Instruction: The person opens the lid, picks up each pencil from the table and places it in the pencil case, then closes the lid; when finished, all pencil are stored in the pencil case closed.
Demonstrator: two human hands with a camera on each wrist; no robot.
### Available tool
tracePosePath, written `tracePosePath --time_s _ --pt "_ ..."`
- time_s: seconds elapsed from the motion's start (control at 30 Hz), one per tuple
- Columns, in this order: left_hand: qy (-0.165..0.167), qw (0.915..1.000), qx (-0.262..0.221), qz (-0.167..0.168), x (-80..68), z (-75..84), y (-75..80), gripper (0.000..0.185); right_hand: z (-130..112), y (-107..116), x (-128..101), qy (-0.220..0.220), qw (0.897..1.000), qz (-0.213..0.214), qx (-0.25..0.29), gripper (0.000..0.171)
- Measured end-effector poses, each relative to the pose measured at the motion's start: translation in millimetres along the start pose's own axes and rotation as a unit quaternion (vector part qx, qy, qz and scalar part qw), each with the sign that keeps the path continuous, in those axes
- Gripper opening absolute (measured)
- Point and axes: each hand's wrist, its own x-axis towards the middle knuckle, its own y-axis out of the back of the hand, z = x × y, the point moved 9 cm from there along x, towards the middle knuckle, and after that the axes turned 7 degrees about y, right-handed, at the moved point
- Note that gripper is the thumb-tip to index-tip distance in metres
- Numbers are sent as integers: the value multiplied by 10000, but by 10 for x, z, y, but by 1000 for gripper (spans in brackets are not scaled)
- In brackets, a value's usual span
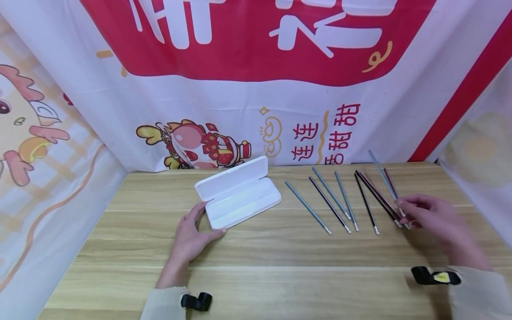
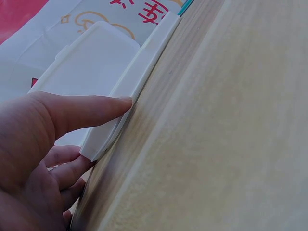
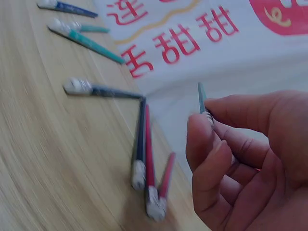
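On the left, the cloth (image 1: 52, 146) shows a cartoon rooster. The left hand (image 1: 190, 240) rests on the desk (image 1: 256, 275) with straight fingers touching the near corner of the open white case (image 1: 238, 192); it grasps nothing. The lid stands toward the back wall. Behind the case, the banner (image 1: 256, 98) has a cartoon figure and red characters 连连 and 甜甜. Right of the case, the sticks (image 1: 340, 200), teal and dark red with white tips, lie spread on the wooden desk, apart from the case. The right hand (image 1: 434, 218) pinches one teal stick (image 3: 202, 98) between thumb and fingers, lifted above the others. The near half of the desk is bare wood.
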Motion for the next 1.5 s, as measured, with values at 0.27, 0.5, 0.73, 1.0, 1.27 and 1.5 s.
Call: tracePosePath --time_s 0.27,0.5,0.73,1.0,1.27,1.5 --pt "40 10000 22 16 5 3 -2 101 -169 -337 46 95 9982 -494 -326 54" --pt "3 10000 -8 25 -7 10 -3 101 -289 -570 50 198 9965 -616 -531 50" --pt "17 10000 -17 7 -2 7 -14 101 -439 -799 30 401 9940 -823 -603 36" --pt "54 10000 -32 12 24 -11 -8 100 -528 -918 48 795 9912 -776 -717 27" --pt "69 9999 -84 2 20 -31 -1 100 -581 -966 61 901 9871 -706 -1118 27" --pt "-67 10000 -59 13 29 -11 -5 98 -711 -1092 78 943 9856 -748 -1188 22"
